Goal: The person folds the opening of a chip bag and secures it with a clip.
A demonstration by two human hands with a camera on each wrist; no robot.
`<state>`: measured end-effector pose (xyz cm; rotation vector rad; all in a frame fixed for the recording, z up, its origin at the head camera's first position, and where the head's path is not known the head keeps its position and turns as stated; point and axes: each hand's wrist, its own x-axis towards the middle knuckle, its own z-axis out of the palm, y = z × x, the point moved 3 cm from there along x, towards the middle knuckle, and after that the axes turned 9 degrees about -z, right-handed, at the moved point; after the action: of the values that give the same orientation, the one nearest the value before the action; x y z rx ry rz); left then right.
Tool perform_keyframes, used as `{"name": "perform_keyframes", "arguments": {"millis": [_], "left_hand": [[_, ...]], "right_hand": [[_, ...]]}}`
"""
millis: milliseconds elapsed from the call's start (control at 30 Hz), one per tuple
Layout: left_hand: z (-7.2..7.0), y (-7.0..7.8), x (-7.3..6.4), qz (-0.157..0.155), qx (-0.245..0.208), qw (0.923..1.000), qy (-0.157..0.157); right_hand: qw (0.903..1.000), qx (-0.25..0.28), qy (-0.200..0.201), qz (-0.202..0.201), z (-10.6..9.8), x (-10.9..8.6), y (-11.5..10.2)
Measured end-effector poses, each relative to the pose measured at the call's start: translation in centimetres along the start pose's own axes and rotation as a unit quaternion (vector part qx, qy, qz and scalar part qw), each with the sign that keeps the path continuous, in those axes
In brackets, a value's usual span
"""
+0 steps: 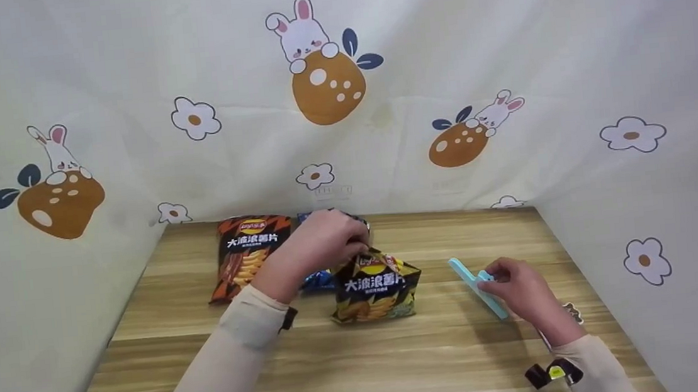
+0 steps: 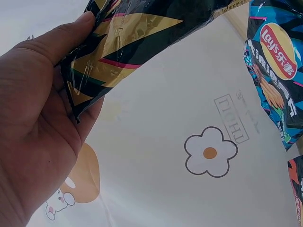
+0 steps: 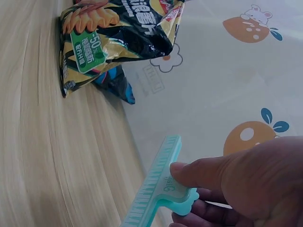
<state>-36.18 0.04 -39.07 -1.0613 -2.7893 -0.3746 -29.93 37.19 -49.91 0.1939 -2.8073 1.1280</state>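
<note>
My left hand pinches the top of a black and gold chip bag, with the thumb on its near face in the left wrist view. The bag's top is folded over at the corners, and its lower edge is at the table. Off to the right, my right hand pinches a light turquoise bag clip by its tab, thumb on one side and fingers behind. In the right wrist view the long ridged bar of the clip points toward the gold bag, apart from it.
A red and black chip bag lies at the back left of the wooden table. Beside it, a blue chip bag is partly hidden behind my left hand and the gold bag. A patterned cloth walls the back and both sides.
</note>
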Motion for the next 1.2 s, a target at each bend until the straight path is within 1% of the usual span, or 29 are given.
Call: {"name": "perform_keyframes", "arguments": {"millis": [200,333,500,667,900,1100,1200], "left_hand": [[0.0,0.1,0.0,-0.001,-0.006,1.0000,-0.003],[0.1,0.1,-0.1,-0.003,-0.005,1.0000,-0.004],[0.1,0.1,-0.2,-0.007,-0.006,0.9999,-0.010],[0.0,0.1,0.0,-0.007,-0.006,0.9999,-0.009],[0.2,0.0,0.2,-0.007,-0.005,0.9999,-0.010],[0.3,-0.1,0.2,-0.012,-0.008,0.9998,-0.013],[0.2,0.0,0.3,-0.010,-0.005,0.9999,-0.013]], "right_hand": [[0.9989,0.044,0.010,-0.007,0.3,0.6,-0.9],[0.9971,0.072,0.020,-0.018,0.5,1.0,-1.8],[0.9961,0.077,0.025,-0.036,0.7,1.2,-2.7],[0.9950,0.080,0.035,-0.049,0.8,1.2,-3.7],[0.9898,0.111,0.054,-0.070,1.4,1.2,-5.7],[0.9866,0.119,0.039,-0.104,1.8,1.6,-7.5],[0.9849,0.114,0.034,-0.126,2.0,1.9,-8.5]]}}
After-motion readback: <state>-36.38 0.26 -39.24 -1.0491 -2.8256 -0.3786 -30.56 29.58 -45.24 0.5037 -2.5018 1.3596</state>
